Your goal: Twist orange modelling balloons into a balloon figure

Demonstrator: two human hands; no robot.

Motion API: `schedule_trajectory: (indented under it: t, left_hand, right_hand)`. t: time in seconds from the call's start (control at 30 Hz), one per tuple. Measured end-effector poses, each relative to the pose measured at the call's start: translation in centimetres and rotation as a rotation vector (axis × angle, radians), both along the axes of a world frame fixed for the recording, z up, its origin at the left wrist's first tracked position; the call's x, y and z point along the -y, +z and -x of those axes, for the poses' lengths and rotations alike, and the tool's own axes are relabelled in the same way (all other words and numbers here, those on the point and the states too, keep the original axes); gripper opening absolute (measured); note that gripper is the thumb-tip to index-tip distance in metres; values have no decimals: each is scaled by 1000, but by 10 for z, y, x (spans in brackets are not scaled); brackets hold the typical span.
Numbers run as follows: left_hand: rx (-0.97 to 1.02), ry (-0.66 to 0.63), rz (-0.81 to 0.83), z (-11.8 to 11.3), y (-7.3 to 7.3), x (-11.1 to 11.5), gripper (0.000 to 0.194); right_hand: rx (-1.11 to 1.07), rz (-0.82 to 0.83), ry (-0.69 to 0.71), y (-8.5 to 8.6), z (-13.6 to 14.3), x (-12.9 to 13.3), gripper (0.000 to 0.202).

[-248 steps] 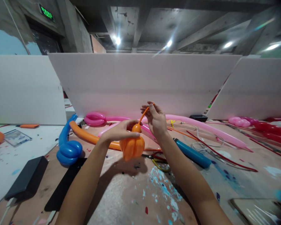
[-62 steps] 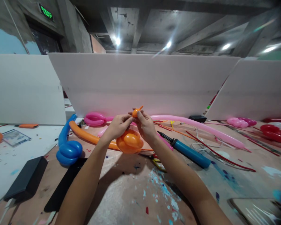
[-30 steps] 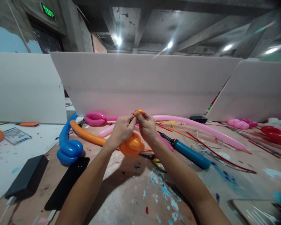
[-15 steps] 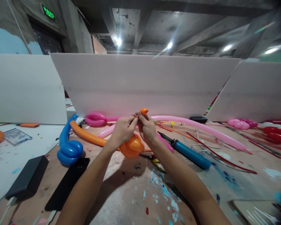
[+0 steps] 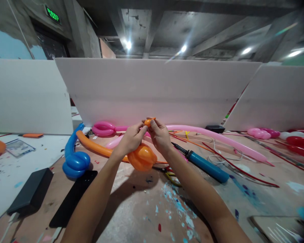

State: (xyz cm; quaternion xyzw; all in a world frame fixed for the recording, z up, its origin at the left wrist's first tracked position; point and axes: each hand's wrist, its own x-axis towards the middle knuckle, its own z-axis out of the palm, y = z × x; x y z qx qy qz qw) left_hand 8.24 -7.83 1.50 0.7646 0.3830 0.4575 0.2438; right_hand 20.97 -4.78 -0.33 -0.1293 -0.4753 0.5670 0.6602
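Observation:
Between the fingertips of my left hand (image 5: 132, 136) and my right hand (image 5: 160, 135) is the small end of an orange balloon (image 5: 148, 122), its pointed tip turned to the right. Both hands are closed on it, thumbs on the near side. Just below them hangs a rounded, folded orange bundle (image 5: 142, 158) of balloon. From its left side a long orange balloon section (image 5: 93, 145) runs toward the back left. How the small end joins the bundle is hidden behind my hands.
Left of my arms lie a twisted blue balloon (image 5: 77, 163), a black phone (image 5: 72, 200) and a dark power bank (image 5: 31, 190). A blue hand pump (image 5: 207, 167) and a long pink balloon (image 5: 223, 138) lie to the right. White panels (image 5: 157, 91) stand behind.
The small orange end has shifted left and slightly down, and now sits between both hands' fingertips. The fingers have changed position around it. Things on the table stay where they were.

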Motion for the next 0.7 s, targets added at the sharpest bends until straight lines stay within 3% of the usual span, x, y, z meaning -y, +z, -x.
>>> schedule_trajectory:
  t: [0.47,0.7]
  left_hand:
    - [-24,10,-123,-2,-2,-1,33]
    - [30,18,-144,-8,-4,-1,32]
  right_hand:
    - [64,-63,11,-7,6,1,26]
    - [79,-44,-3,-2,6,6,27]
